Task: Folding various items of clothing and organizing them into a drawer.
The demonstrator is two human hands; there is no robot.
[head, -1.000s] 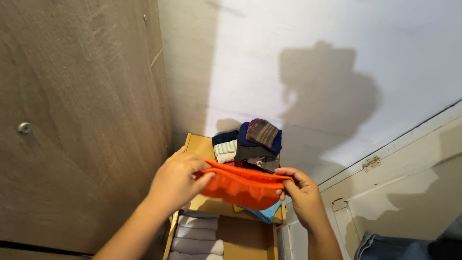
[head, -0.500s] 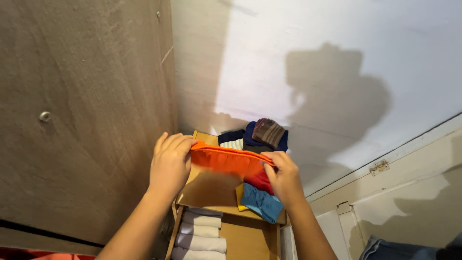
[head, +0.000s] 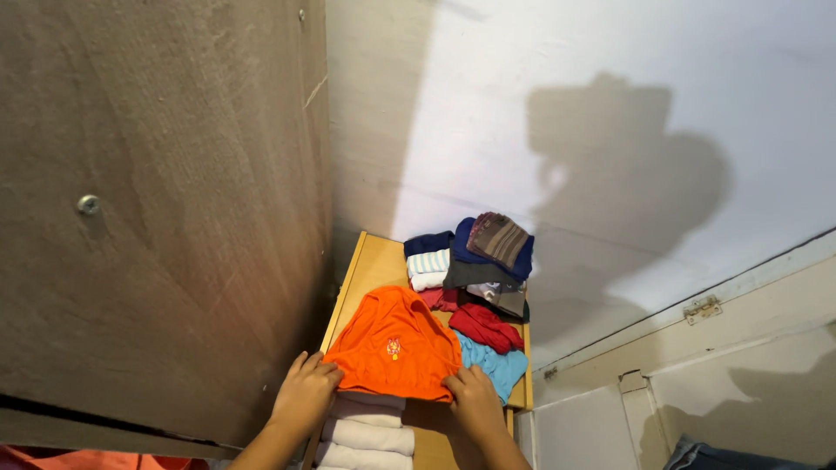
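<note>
Orange underwear point(head: 394, 344), small yellow-red emblem on the front, lies spread flat on the wooden table point(head: 374, 265). Left hand point(head: 305, 393) pinches its near left edge, right hand point(head: 473, 402) pinches the near right edge. White folded cloths point(head: 366, 433) sit under its near edge. Beyond it: red garment point(head: 484, 325), light blue garment point(head: 498, 364), pile of folded clothes point(head: 475, 257). Brown wooden panel point(head: 157, 209) stands left of the table.

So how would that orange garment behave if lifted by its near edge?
The orange garment would probably droop and fold: it lies flat and limp over the rolled white cloths. It looks thin, so likely light. The left hand and right hand pinching its corners suggests it needs two-point support.
</note>
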